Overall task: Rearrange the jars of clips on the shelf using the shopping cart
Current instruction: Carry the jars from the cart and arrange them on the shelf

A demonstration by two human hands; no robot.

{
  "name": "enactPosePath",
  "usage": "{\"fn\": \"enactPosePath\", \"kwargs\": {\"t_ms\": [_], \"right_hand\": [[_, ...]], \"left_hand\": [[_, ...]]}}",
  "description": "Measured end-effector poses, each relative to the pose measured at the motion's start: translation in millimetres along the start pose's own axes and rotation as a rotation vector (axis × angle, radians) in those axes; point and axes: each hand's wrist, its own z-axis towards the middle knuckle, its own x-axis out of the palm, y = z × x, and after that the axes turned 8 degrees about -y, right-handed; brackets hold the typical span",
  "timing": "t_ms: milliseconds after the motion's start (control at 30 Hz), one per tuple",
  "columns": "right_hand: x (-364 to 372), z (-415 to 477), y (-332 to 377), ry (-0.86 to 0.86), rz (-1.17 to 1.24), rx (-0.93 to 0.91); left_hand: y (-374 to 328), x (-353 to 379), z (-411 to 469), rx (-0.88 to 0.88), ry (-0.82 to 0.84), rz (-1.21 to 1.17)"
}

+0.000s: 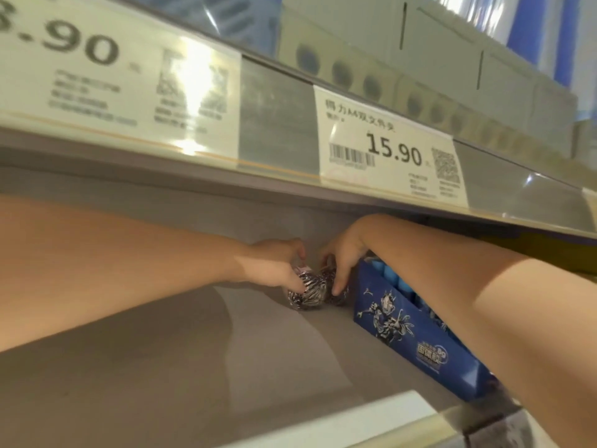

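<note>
Two clear jars of black-and-silver clips stand side by side, touching or nearly so, deep on the grey shelf [161,350], just left of the far end of the blue display box [397,321]. The left hand [277,263] reaches in from above and curls its fingers over the top of the left jar of clips [307,295], the one farther from the box. The right hand [345,250] grips the right jar of clips [341,295], the one nearest the box, with fingers hooked down its front. A price label [394,150] reading 15.90 hangs on the shelf edge above the box.
</note>
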Motion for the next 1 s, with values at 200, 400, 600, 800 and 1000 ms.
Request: {"fn": "enactPosePath", "kwargs": {"t_ms": [200, 400, 600, 800, 1000], "right_hand": [[-1, -14, 7, -0.229, 0.003, -0.140], [-1, -49, 18, -0.421, 0.068, -0.246], [18, -85, 16, -0.700, 0.193, -0.290], [66, -157, 9, -0.891, 0.315, -0.298], [120, -244, -8, -1.024, 0.390, -0.272]], "left_hand": [[12, -20, -13, -0.041, 0.045, 0.088], [4, -32, -31, -0.016, 0.053, 0.094], [-17, -52, -61, -0.024, -0.040, 0.171], [-56, -56, -114, -0.049, -0.141, 0.208], [-129, -52, -172, -0.088, -0.088, 0.216]]}}
